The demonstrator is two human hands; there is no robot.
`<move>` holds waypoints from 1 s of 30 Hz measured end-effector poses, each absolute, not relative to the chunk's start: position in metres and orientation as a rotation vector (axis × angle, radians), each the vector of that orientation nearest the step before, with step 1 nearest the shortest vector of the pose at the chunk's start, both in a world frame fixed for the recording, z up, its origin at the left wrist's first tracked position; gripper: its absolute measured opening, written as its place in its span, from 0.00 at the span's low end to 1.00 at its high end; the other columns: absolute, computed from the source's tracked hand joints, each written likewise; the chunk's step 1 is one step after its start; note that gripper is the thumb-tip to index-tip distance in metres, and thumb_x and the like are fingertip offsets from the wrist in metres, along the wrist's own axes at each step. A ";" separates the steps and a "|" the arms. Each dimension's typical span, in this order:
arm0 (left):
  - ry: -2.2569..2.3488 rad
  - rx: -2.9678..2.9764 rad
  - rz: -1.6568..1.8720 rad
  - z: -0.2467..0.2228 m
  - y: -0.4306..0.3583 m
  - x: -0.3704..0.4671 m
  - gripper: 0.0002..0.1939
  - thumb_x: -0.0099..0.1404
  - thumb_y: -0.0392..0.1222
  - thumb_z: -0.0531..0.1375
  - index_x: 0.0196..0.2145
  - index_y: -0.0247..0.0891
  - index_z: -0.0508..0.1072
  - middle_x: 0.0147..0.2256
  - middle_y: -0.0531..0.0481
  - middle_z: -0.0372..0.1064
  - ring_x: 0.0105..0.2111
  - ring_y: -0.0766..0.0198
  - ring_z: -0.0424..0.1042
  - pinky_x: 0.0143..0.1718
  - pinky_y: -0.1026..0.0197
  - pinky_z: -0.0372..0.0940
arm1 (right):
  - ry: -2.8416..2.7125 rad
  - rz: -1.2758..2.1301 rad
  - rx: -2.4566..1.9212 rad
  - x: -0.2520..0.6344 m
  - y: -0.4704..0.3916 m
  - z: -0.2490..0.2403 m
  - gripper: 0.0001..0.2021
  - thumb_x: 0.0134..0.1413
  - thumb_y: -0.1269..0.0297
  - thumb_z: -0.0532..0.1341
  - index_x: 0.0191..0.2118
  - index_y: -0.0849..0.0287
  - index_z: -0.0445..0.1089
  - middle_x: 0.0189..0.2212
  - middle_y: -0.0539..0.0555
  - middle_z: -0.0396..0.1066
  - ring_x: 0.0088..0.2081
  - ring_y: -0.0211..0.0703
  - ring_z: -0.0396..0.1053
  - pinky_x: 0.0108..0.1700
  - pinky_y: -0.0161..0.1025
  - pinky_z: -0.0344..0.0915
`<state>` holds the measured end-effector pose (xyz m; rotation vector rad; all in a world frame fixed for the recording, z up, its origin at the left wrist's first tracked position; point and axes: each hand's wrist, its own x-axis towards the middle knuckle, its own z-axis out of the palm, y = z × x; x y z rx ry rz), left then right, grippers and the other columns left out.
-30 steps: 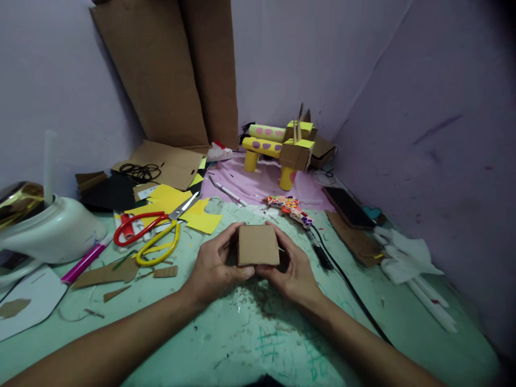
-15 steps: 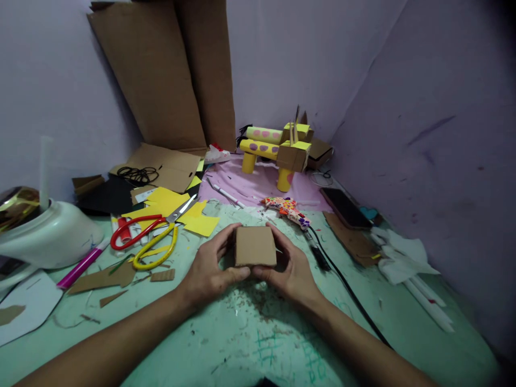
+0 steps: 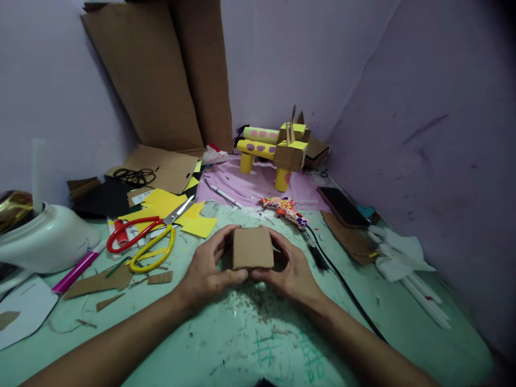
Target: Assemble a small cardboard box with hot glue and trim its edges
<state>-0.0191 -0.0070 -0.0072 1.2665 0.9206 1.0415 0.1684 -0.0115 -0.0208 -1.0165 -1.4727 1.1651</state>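
A small square cardboard box (image 3: 253,248) is between my two hands, low over the green tabletop (image 3: 226,344). My left hand (image 3: 212,262) wraps its left side, thumb at the near edge and fingers round the far corner. On the right side, my right hand (image 3: 287,264) grips it the same way, its thumb tip close to the other thumb. The box's underside and most of my fingertips are hidden. Scissors (image 3: 161,231) with one red and one yellow handle lie left of my left hand, on yellow paper (image 3: 165,204). A patterned glue gun (image 3: 285,210) rests beyond my right hand.
Yellow cardboard animal figures (image 3: 274,148) stand on a pink cloth (image 3: 226,180) at the back. Left are a white pot (image 3: 64,236), a purple marker (image 3: 76,271) and cardboard scraps (image 3: 105,282). A black cord (image 3: 346,285) runs along the right, near a phone (image 3: 342,207) and white glue sticks (image 3: 427,303).
The whole view has shifted slightly, so objects appear a little further left. Both hands keep their hold on the cardboard box, whose top face is tipped slightly more toward me.
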 end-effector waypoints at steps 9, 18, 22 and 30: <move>0.933 1.167 1.082 -0.001 -0.004 -0.018 0.44 0.43 0.43 0.73 0.57 0.33 0.64 0.56 0.36 0.68 0.59 0.41 0.62 0.60 0.48 0.58 | -1.411 1.158 -0.928 0.196 -0.008 -0.007 0.36 0.48 0.36 0.61 0.60 0.48 0.62 0.64 0.57 0.59 0.65 0.60 0.56 0.62 0.60 0.57; 0.933 1.057 1.145 0.002 -0.002 -0.019 0.40 0.48 0.50 0.72 0.55 0.31 0.66 0.55 0.37 0.70 0.57 0.42 0.66 0.56 0.52 0.62 | -1.660 1.041 -0.841 0.188 -0.010 -0.009 0.35 0.45 0.43 0.68 0.59 0.42 0.61 0.66 0.56 0.52 0.67 0.59 0.49 0.63 0.60 0.55; 0.987 1.092 1.141 0.001 -0.001 -0.018 0.38 0.48 0.52 0.72 0.53 0.31 0.67 0.51 0.37 0.73 0.53 0.43 0.69 0.53 0.52 0.64 | -1.880 0.759 -0.822 0.186 -0.012 -0.005 0.36 0.43 0.41 0.68 0.57 0.48 0.61 0.63 0.60 0.51 0.66 0.60 0.50 0.65 0.59 0.50; 0.992 1.114 1.124 -0.001 -0.002 -0.017 0.33 0.49 0.51 0.72 0.49 0.34 0.70 0.46 0.40 0.75 0.50 0.45 0.71 0.50 0.53 0.65 | -2.033 0.547 -0.785 0.185 -0.008 -0.006 0.39 0.39 0.42 0.71 0.56 0.47 0.56 0.54 0.59 0.60 0.57 0.59 0.60 0.59 0.56 0.59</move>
